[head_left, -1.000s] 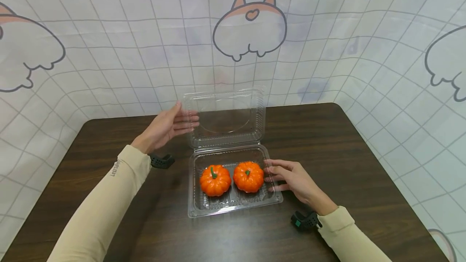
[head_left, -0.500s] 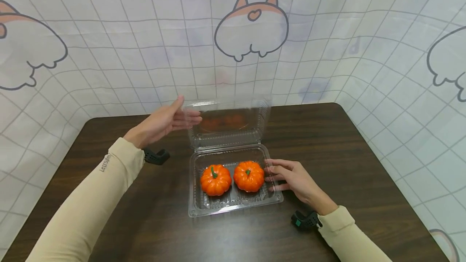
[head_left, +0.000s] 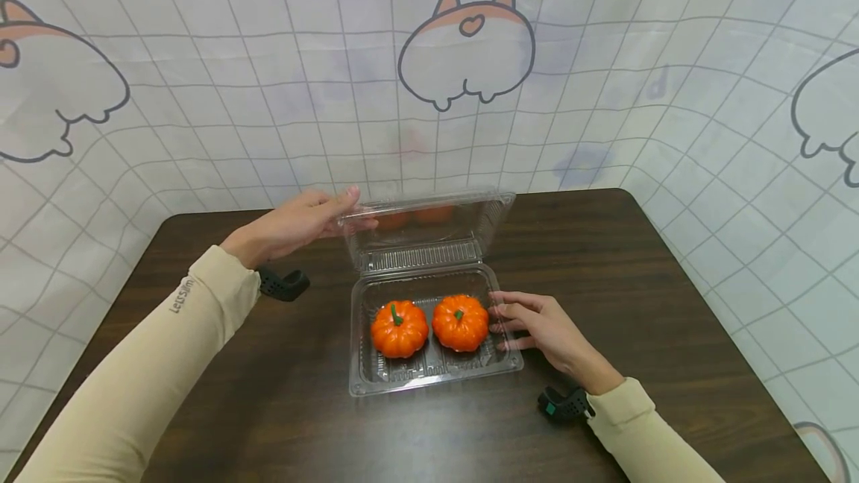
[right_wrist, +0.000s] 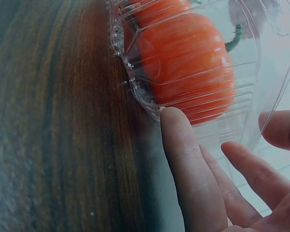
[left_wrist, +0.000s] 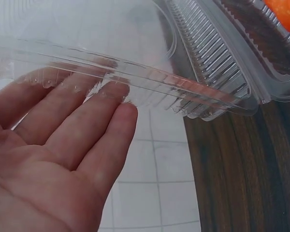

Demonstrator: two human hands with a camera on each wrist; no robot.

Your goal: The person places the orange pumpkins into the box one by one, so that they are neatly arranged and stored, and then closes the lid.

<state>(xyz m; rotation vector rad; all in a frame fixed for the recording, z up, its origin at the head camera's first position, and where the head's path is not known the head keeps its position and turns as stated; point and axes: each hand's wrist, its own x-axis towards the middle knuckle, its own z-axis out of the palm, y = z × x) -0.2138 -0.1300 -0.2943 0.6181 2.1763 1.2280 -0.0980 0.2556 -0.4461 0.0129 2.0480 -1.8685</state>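
Observation:
A clear plastic clamshell box (head_left: 376,387) lies on the table with its lid (head_left: 436,256) tilted up at the back. Inside sit two small orange pumpkins with green stems, the left pumpkin (head_left: 399,329) and the right pumpkin (head_left: 460,323). My left hand (head_left: 291,226) is at the lid's left end; its straight fingers (left_wrist: 82,121) lie behind the lid's clear edge in the left wrist view. My right hand (head_left: 557,338) rests against the box's right side, fingers spread and loosely bent. One fingertip (right_wrist: 174,121) meets the ribbed wall beside the right pumpkin (right_wrist: 188,67).
The dark wood-grain table (head_left: 644,297) extends around the box on all sides. Behind it hangs a white gridded cloth (head_left: 268,80) with cartoon animal prints. A black strap (head_left: 285,285) circles the left wrist, and another strap (head_left: 564,404) the right.
The lid has tipped forward and down over the box, with the left hand moving along at its left end. The right hand and the pumpkins have stayed in place.

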